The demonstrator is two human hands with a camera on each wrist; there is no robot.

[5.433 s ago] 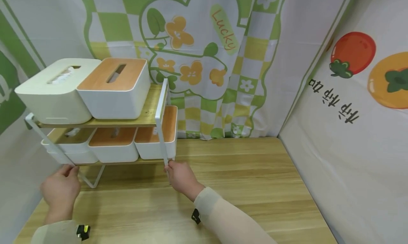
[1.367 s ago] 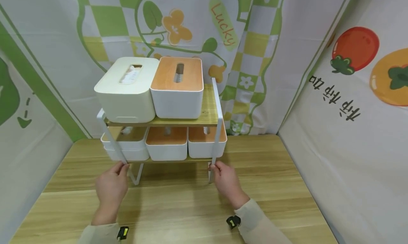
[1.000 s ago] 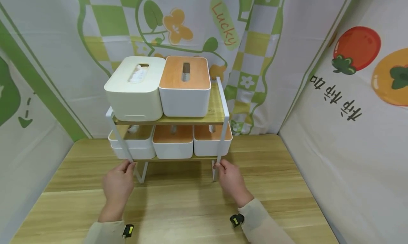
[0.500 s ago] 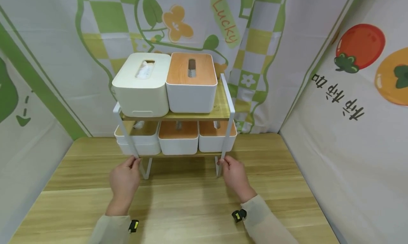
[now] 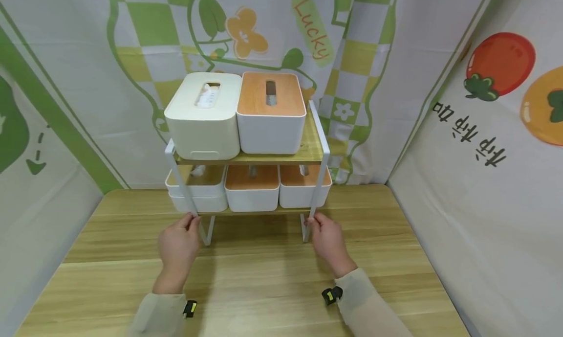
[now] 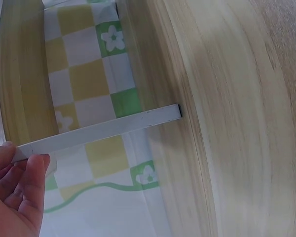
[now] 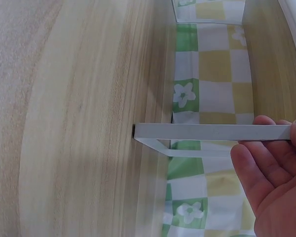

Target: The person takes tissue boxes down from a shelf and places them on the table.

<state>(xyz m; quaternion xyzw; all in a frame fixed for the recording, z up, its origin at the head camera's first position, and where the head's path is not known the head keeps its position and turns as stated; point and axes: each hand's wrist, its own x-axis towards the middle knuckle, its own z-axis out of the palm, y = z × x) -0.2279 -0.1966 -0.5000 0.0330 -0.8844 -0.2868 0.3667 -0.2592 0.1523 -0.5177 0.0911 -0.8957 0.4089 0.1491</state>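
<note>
A two-tier rack [image 5: 313, 142] with wooden shelves and white metal legs stands on the table in the head view. My left hand [image 5: 179, 244] pinches its left front leg just under the lower shelf; the left wrist view shows that leg [image 6: 103, 129] between thumb and fingers. At the opposite side, my right hand [image 5: 329, 241] grips the right front leg [image 7: 207, 132] at a similar height. On the upper shelf sit a cream tissue box [image 5: 203, 134] and a white tissue box [image 5: 271, 134] with a wooden lid. More white boxes [image 5: 251, 200] line the lower shelf.
The wood-grain table [image 5: 264, 278] ends at the back against a green-and-white checked curtain [image 5: 154, 26]. A pale fabric wall [image 5: 475, 219] with printed fruit runs along the right side, another along the left.
From the far left of the table, the rack has shifted rightward with its boxes and both hands. Over the last second it has gone slightly further right and back. Both grips are kept.
</note>
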